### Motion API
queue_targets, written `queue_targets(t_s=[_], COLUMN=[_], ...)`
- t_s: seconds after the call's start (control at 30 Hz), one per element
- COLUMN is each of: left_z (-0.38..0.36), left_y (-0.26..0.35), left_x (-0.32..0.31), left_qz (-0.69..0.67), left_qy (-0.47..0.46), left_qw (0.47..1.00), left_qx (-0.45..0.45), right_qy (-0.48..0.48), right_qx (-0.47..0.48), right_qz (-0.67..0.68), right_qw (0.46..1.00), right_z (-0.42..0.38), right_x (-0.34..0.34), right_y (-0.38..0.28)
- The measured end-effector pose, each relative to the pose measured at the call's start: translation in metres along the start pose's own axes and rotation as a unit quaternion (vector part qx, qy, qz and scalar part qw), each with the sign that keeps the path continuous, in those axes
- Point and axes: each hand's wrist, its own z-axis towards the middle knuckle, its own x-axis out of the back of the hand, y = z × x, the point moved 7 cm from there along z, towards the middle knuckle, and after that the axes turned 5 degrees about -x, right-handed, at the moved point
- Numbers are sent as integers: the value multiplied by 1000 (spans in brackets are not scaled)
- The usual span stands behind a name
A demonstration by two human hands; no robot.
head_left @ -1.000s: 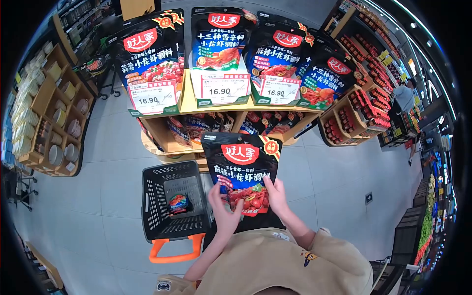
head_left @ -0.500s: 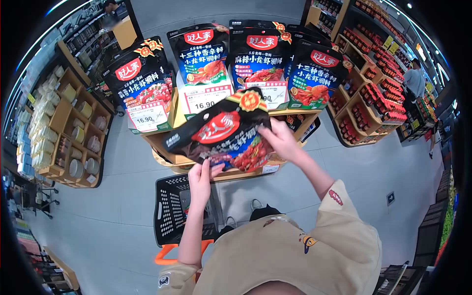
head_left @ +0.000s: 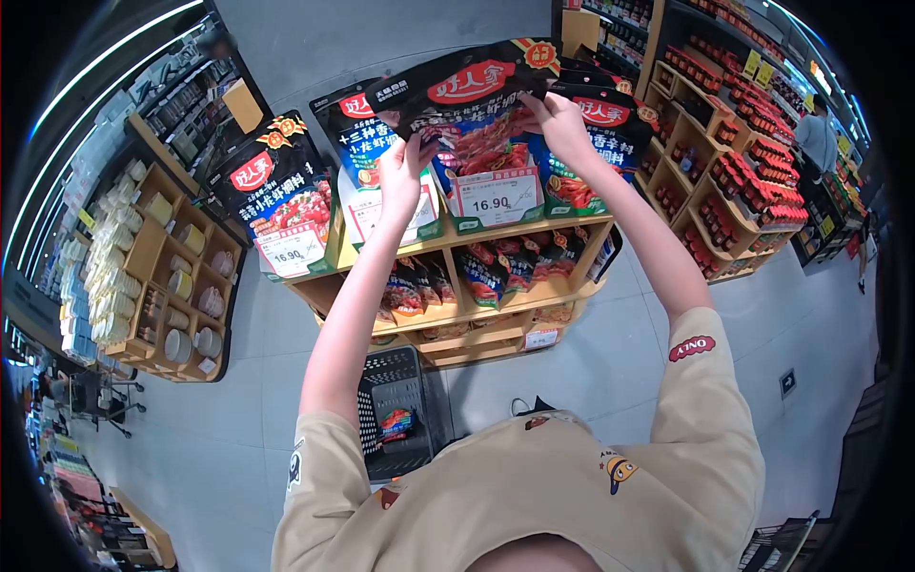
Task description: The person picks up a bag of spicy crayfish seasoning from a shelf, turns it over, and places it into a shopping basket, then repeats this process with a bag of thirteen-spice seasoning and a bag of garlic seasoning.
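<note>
Both hands hold a large black seasoning packet with a red label and crayfish picture, raised over the top of the wooden display stand. My left hand grips its lower left edge, and my right hand has its right edge, thumb on the front. Similar packets stand upright behind and beside it, among them a left packet and a partly covered packet. A price card reading 16.90 shows just beneath the held packet.
Below me is a black shopping basket with a colourful packet inside. Smaller packets fill the stand's lower shelf. Shelves of bowls stand to the left, shelves of red jars to the right. A person is at far right.
Both hands have lifted the packet up and away from me, from in front of the stand to above its top row. The basket's inside and lower shelf now show more.
</note>
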Motion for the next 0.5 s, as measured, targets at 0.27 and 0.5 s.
queue_targets(t_s=[0.27, 0.5], left_z=[2, -7], left_y=[-35, -46], left_x=[-5, -2], left_qz=[-11, 33], left_qy=[-5, -23], left_qw=[1000, 998], left_qx=[13, 54], right_qy=[45, 41], right_qx=[25, -33], right_qz=[-90, -112], right_qw=[995, 992], right_z=[11, -1], right_x=[19, 17], right_y=[44, 53])
